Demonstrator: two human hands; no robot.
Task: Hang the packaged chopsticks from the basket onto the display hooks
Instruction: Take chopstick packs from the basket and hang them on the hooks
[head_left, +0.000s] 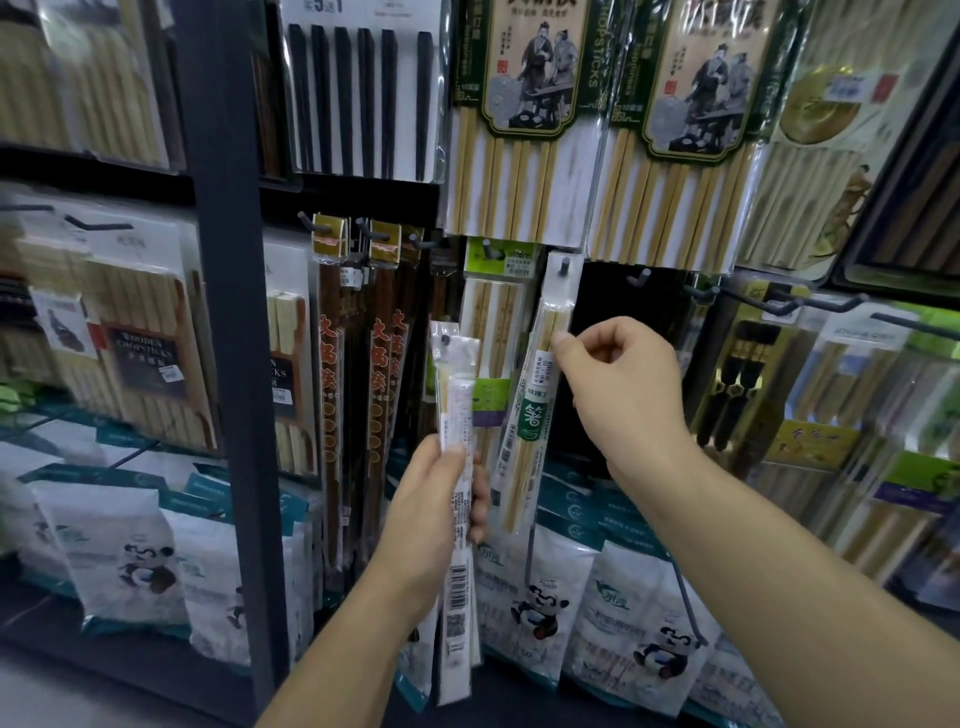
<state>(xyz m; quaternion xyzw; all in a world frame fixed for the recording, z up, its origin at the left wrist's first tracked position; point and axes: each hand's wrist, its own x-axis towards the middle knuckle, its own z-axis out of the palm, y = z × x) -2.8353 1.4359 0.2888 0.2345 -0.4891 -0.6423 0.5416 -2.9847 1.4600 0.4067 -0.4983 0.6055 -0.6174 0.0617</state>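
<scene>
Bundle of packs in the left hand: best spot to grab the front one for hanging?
Likely: pinch its top end, just under the hang hole, from the right. The left hand wraps the bundle mid-length; the top stands free and upright, nearest the hooks.

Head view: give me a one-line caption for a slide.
The right hand pinches a slim chopstick pack hanging on a display hook, while the left hand grips spare packs.

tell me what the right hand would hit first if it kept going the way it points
The right hand pinches the slim chopstick pack on its hook. Going on up-left, it would probably push that into the green-topped pack beside it; depth unclear.
</scene>
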